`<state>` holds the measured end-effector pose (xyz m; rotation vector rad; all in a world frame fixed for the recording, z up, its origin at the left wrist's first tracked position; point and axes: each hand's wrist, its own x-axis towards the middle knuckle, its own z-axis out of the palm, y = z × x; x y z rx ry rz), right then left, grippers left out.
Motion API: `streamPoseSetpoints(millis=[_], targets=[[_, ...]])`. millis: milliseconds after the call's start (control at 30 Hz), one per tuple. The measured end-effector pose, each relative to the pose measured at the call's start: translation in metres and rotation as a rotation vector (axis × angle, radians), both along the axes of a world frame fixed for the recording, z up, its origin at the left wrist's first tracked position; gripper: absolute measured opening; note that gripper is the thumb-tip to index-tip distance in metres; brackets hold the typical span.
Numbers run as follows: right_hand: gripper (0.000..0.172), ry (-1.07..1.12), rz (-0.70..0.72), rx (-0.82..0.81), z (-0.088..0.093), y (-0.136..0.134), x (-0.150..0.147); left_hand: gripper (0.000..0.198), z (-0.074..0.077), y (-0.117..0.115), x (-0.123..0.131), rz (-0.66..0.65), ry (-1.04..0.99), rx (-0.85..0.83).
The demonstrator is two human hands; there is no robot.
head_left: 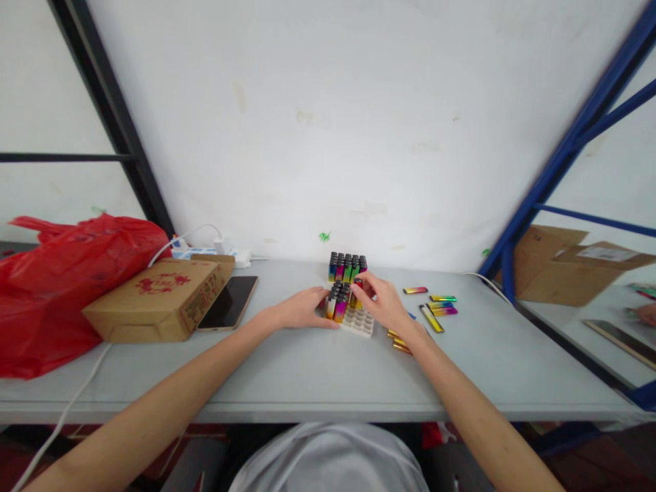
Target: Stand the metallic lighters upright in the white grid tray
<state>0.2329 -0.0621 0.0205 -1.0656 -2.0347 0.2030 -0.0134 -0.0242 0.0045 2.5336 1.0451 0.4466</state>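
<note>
A pale tray (360, 323) with round holes lies on the grey table, its left part filled with upright coloured lighters (337, 307). My left hand (306, 307) rests at the tray's left side, thumb and fingers spread around its edge and the nearest lighters. Over the tray, my right hand (378, 301) pinches a red and gold lighter (357, 292) that stands upright. Behind the tray is a block of upright multicoloured lighters (347, 267). Loose lighters (431, 319) lie to the right, and several gold ones (400, 343) are partly hidden by my right forearm.
At left on the table (318, 383) are a red plastic bag (66, 287), a cardboard box (158, 297), a dark phone (229, 303) and a white power strip (242, 257). A blue metal frame (543, 157) and an open carton (558, 266) stand at right. Another person's hand shows at far right.
</note>
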Motion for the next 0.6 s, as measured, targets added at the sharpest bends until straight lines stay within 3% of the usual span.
streamPoseSetpoints(millis=[233, 600], targets=[[0.021, -0.114, 0.063, -0.074, -0.003, 0.002, 0.004, 0.058, 0.001, 0.000, 0.000, -0.025, -0.013, 0.010], [0.023, -0.167, 0.093, -0.046, 0.006, 0.004, 0.014, 0.058, 0.003, -0.002, 0.001, -0.005, -0.019, -0.020]])
